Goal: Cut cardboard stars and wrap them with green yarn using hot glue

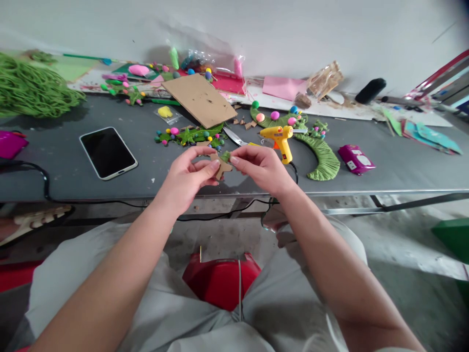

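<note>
My left hand [185, 178] pinches a small star-shaped piece of cardboard [223, 168] between thumb and fingers, just above the front edge of the table. Green yarn [225, 157] covers the star's upper tip, while its other visible points are bare brown. Thumb and forefinger of my right hand [262, 168] close on the yarn at that tip. Just beyond my hands lie scissors [233, 137] and a yellow glue gun [281, 141]. Green pieces with coloured pom-poms [190, 136] rest on the table behind my left hand.
A phone [109, 152] lies left, near a heap of green yarn [32, 88]. Behind is a cardboard sheet [200, 99]. To the right are a green-wrapped crescent [324, 159] and a purple packet [356, 159]. A black cord [98, 201] runs along the table's front edge.
</note>
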Action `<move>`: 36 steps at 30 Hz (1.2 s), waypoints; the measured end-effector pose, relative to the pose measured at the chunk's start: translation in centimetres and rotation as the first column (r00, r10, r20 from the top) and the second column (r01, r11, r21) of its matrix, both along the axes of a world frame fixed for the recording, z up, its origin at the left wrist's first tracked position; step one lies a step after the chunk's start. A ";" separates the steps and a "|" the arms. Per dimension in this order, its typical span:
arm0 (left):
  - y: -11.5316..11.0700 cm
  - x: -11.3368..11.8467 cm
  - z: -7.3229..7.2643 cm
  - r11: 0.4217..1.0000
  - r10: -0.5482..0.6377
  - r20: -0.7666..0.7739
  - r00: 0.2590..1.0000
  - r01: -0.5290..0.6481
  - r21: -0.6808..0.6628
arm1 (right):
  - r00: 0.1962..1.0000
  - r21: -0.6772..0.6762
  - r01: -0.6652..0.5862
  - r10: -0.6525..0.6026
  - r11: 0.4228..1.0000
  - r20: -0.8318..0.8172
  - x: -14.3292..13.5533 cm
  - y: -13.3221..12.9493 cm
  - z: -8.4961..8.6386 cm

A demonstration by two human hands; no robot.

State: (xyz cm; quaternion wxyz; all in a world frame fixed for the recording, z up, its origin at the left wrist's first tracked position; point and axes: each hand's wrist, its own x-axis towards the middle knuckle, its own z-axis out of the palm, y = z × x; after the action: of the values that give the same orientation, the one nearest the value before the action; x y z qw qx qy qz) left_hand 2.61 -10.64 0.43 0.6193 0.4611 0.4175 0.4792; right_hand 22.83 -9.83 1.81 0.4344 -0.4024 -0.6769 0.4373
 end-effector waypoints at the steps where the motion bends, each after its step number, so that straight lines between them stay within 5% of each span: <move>1: 0.0 0.0 0.0 1.000 0.001 -0.013 1.000 -0.001 0.010 | 1.000 0.009 0.001 -0.001 1.000 -0.008 0.0 0.0 0.1; 12: -0.3 0.2 0.1 0.997 0.044 -0.239 0.970 -0.028 0.071 | 0.999 0.021 0.031 -0.030 0.999 -0.033 -0.4 -0.4 -0.2; 21: -0.4 0.0 0.1 0.999 -0.036 -0.208 0.977 0.041 0.018 | 1.000 0.009 0.023 -0.023 1.000 -0.001 -0.7 -0.3 -0.4; 31: -0.4 -0.7 0.1 0.984 -0.008 -0.368 0.930 0.074 0.164 | 0.991 0.037 0.028 -0.033 0.999 0.132 -0.7 -0.6 -0.3; 36: -0.2 -0.7 0.0 0.995 -0.044 -0.321 0.946 0.071 0.075 | 0.986 0.020 -0.014 0.010 1.000 0.166 -0.7 -0.5 -0.7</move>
State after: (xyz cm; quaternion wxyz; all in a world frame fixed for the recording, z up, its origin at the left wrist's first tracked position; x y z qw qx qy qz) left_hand 1.91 -10.81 0.45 0.5372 0.5705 0.4774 0.3975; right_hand 22.15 -10.37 1.08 0.3782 -0.4288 -0.7177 0.3976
